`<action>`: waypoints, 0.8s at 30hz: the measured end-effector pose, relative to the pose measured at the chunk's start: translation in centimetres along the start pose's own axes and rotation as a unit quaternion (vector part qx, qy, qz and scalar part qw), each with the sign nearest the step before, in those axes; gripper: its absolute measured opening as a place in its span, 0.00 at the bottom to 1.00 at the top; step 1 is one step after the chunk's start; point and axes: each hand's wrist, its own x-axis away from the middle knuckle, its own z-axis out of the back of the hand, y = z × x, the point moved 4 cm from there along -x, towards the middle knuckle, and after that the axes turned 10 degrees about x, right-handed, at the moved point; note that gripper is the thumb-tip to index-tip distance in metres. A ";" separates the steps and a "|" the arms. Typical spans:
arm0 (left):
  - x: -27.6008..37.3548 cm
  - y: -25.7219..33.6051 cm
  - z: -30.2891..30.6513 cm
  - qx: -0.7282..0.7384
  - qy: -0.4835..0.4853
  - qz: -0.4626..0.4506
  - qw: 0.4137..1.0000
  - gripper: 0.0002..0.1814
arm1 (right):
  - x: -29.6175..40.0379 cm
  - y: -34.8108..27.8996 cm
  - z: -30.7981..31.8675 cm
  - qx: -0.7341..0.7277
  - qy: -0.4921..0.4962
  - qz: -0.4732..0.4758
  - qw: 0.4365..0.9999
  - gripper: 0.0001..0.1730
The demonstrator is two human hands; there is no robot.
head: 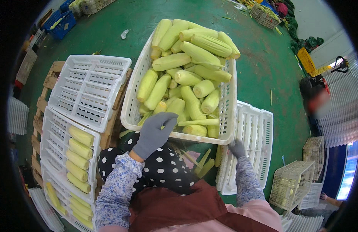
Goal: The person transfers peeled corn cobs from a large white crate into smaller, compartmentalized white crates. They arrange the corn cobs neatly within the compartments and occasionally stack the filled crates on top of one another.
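Observation:
My left hand (157,130), in a grey glove, is over the near rim of a white plastic crate (126,101) heaped with corn cobs in pale green husks (200,52). Its fingers are curled, and I cannot tell whether they hold anything. My right hand (237,148), gloved too, is low at the crate's near right corner, beside a stack of white slotted trays (254,139); its fingertips are partly hidden. To the left, a white divided tray (55,136) holds a column of husked-looking yellow cobs (77,161).
An unfilled white tray (86,87) rests on a wooden pallet (41,104) at left. Loose husk leaves (206,165) lie below the crate. Further right are beige crates (293,179) and a pallet jack (318,95). A person's hand (324,196) shows at lower right.

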 end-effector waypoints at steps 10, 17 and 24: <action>0.6 -0.9 1.6 -0.005 0.063 -0.021 0.998 0.09 | -11.2 -29.1 17.1 0.014 0.002 0.098 0.995 0.61; 1.0 -2.1 2.5 -0.007 0.070 -0.019 0.997 0.10 | -12.5 -35.1 13.5 0.037 -0.074 -0.079 0.993 0.66; 0.1 -3.2 2.7 0.171 0.047 0.096 0.979 0.13 | -13.2 -32.0 15.7 -0.055 -0.071 0.106 0.990 0.56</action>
